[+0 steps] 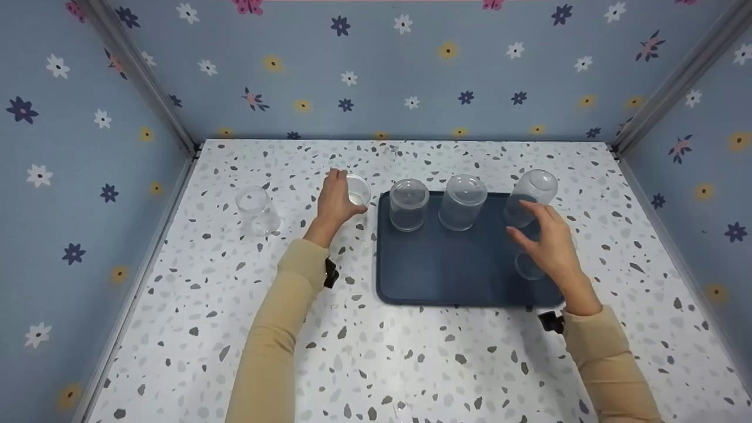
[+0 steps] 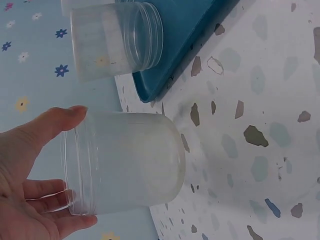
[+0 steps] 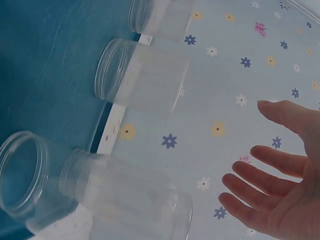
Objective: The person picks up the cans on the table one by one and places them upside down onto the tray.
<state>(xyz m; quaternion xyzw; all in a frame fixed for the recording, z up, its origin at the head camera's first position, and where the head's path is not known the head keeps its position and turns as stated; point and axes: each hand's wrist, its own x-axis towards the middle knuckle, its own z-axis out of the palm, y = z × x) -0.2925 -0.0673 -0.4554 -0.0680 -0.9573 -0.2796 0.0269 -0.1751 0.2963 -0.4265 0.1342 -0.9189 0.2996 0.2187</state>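
Note:
My left hand (image 1: 335, 202) grips a clear plastic jar (image 2: 135, 160) by its threaded rim, thumb on one side and fingers on the other. This jar is upright, mouth up, just left of the blue tray (image 1: 452, 270). Over the tray's right side, my right hand (image 1: 553, 244) holds nothing, its thumb and fingers spread apart. Nearest to it is an upside-down jar (image 1: 536, 185) at the tray's back right corner. Below the hand shows another clear jar (image 3: 22, 172), its round mouth turned sideways, partly hidden by the hand in the head view.
Two more clear jars, one at the tray's back left (image 1: 409, 205) and one at its back middle (image 1: 463, 202), stand mouth down. Another clear jar (image 1: 258, 211) is on the speckled table at the left. Flower-patterned panels (image 1: 376, 76) enclose the table's back and sides.

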